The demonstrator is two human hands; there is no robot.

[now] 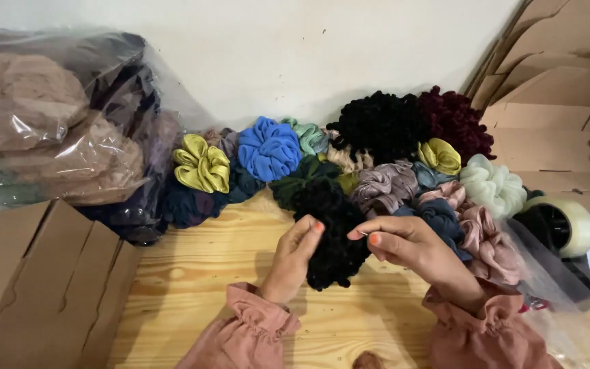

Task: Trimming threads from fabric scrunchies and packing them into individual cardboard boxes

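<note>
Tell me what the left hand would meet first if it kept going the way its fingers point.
The left hand points up and right, its fingertips already on the fuzzy black fabric scrunchie. Past that, probably the dark green scrunchie in the pile, though depth is hard to judge from this view.

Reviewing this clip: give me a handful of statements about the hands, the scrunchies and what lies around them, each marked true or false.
1. Both hands, left hand and right hand, touch the black scrunchie. True.
2. The blue scrunchie lies alone at the table's near edge. False: it sits in the pile by the wall.
3. A roll of clear tape lies to the right of the pile. True.
4. The wooden table is covered with a white cloth. False: bare pale wood shows.
5. A cardboard box stands at the left. True.
</note>
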